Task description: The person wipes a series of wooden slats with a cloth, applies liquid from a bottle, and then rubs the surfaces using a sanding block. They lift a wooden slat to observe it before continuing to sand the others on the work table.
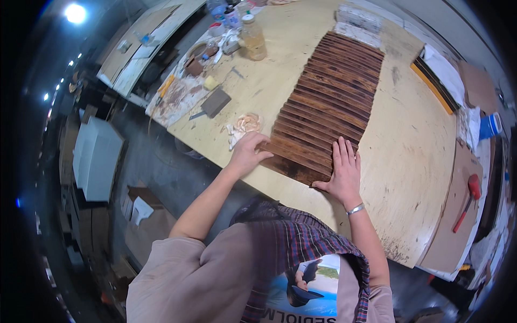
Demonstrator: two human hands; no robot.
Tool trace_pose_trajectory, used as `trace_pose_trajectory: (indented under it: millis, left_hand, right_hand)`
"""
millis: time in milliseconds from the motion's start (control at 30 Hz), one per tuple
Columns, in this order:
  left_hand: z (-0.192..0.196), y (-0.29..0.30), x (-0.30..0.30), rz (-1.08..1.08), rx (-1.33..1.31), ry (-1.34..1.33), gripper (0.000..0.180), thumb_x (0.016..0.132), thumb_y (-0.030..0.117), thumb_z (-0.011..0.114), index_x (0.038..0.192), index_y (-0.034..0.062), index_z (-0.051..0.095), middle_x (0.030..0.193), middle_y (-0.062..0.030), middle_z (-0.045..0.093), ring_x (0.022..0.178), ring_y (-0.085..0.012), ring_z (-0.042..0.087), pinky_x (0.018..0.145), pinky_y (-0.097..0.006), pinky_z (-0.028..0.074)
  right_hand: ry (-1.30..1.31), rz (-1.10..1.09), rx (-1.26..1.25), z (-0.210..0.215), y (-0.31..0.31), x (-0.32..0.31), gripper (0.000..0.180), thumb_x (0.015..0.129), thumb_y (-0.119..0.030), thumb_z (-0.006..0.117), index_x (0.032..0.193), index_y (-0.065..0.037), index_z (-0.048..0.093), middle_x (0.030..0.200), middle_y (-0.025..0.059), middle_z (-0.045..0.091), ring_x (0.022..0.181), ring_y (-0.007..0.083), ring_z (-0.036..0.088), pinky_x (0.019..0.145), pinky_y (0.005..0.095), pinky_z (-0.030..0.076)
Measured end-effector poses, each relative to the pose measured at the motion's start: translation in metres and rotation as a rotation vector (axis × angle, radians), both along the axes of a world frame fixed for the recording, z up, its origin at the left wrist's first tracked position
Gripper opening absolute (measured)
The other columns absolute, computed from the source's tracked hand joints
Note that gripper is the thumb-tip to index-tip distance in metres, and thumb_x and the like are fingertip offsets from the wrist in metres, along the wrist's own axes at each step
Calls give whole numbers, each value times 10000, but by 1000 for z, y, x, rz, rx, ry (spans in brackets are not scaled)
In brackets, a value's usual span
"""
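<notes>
Partly under the spread right hand [346,175], wooden slats [335,92] meet the half-curled left hand [247,154], grip unclear.

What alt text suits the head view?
The person's left hand and right hand touch opposite sides of a row of dark brown wooden strips, at the near end, on a pale table. A bottle stands left; a red tool lies right.

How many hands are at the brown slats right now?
2: the left hand at the near left corner of the slats, and the right hand at their near right edge. I see no others.
</notes>
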State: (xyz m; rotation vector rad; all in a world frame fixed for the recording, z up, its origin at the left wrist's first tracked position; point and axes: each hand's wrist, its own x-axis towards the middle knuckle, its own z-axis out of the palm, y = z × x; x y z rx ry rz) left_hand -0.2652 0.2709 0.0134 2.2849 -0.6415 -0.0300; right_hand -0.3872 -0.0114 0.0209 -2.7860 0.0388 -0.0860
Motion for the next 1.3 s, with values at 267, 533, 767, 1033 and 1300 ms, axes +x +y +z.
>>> trace_pose_trajectory:
  millis: [267, 533, 767, 1033, 1300]
  left_hand:
    - [-17, 24, 39, -249, -99, 266, 326, 783, 22, 772, 1095, 5, 681, 962, -83, 660, 825, -167, 645, 761, -284, 527]
    - [-32, 53, 54, -168, -255, 304, 357, 816, -10, 730, 1167, -9, 662, 1034, -119, 678, 850, -184, 670, 814, -294, 539]
    - [-13, 41, 153, -128, 81, -76, 281, 844, 59, 677, 1124, 40, 690, 1008, -121, 704, 896, -294, 683, 836, -379, 534]
    - [46, -115, 271, -311, 550, -11, 325, 876, 352, 673, 1101, 129, 748, 1029, -128, 744, 994, -319, 699, 864, -424, 534]
    - [30, -284, 393, -312, 419, -261, 551, 921, 460, 631, 1340, 103, 608, 1461, -130, 520, 1326, -311, 497, 1038, -455, 453]
  right_hand:
    - [8, -275, -6, 6, 22, -17, 1218, 553, -421, 926, 1562, -137, 307, 1646, 186, 182, 1513, 359, 203, 1193, 586, 212]
    - [-223, -647, 568, -10, 115, -68, 474, 784, -68, 777, 1210, -27, 575, 1064, 137, 626, 938, 256, 627, 842, 367, 526]
    - [-11, -907, 1167, -37, 149, -39, 365, 874, -77, 721, 1135, -4, 477, 871, 54, 637, 703, 90, 594, 637, 254, 496]
    - [-36, -1096, 1325, -45, 147, -20, 290, 926, -104, 715, 965, -47, 433, 790, 42, 595, 720, 128, 636, 641, 284, 560]
    - [2, -1211, 1293, -30, 144, -11, 361, 824, -187, 818, 912, -67, 489, 789, 15, 573, 696, 74, 515, 637, 237, 440]
